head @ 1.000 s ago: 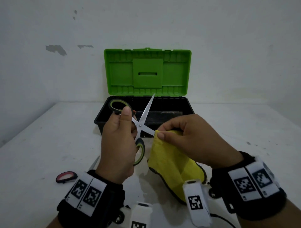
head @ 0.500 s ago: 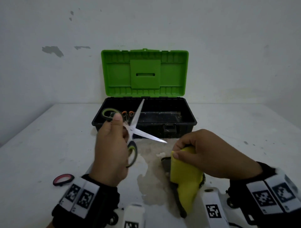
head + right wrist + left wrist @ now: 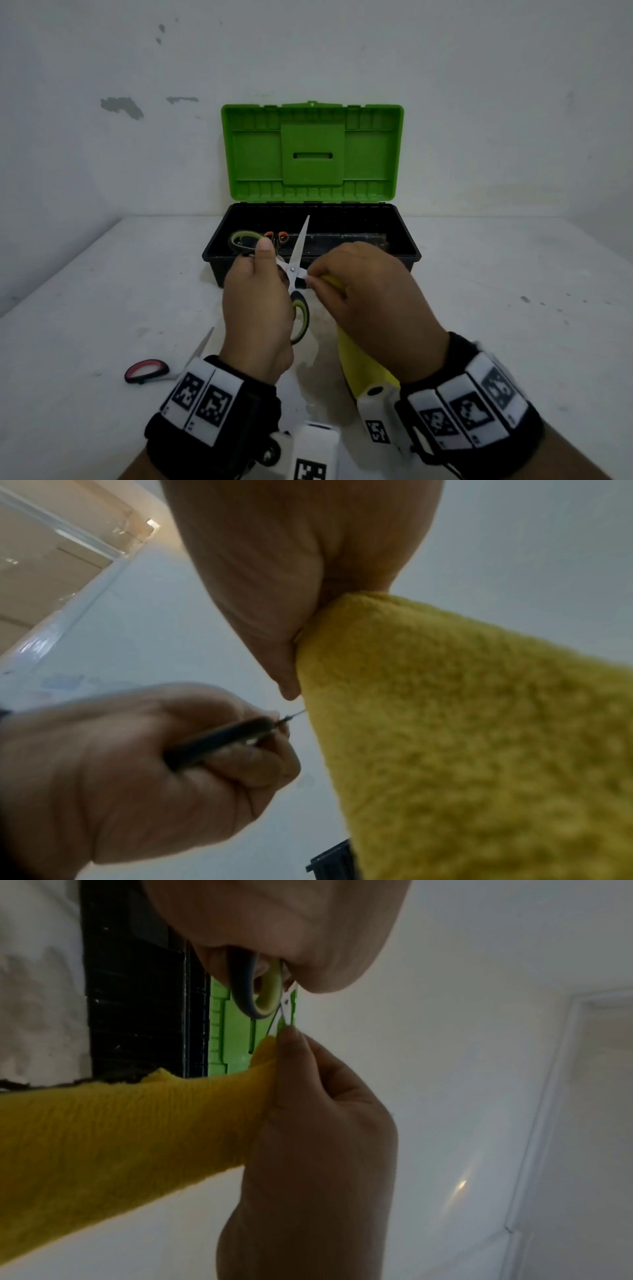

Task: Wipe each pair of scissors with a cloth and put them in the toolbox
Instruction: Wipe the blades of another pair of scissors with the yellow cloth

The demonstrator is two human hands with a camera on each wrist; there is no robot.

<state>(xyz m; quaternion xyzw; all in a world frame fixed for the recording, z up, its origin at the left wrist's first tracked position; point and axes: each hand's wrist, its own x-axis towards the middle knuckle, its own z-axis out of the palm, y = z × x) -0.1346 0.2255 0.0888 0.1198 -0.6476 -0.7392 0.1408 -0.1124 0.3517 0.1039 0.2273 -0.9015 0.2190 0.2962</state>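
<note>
A plain, bare room, more a makeshift work corner than a fitted workshop. The wall (image 3: 308,51) is white plaster with grey patches where paint has flaked off. Against it stands a white surface (image 3: 102,291), scuffed and specked, with a stained patch near the front. On it sits a toolbox (image 3: 404,253) with a black base and an open green lid, scissors (image 3: 298,253) and a yellow cloth (image 3: 363,370) in use, and another pair (image 3: 147,370) lying loose. The wrist views show a pale ceiling and a white moulded frame (image 3: 548,1096), perhaps a door, which hints at a home interior. Lighting is dim.
</note>
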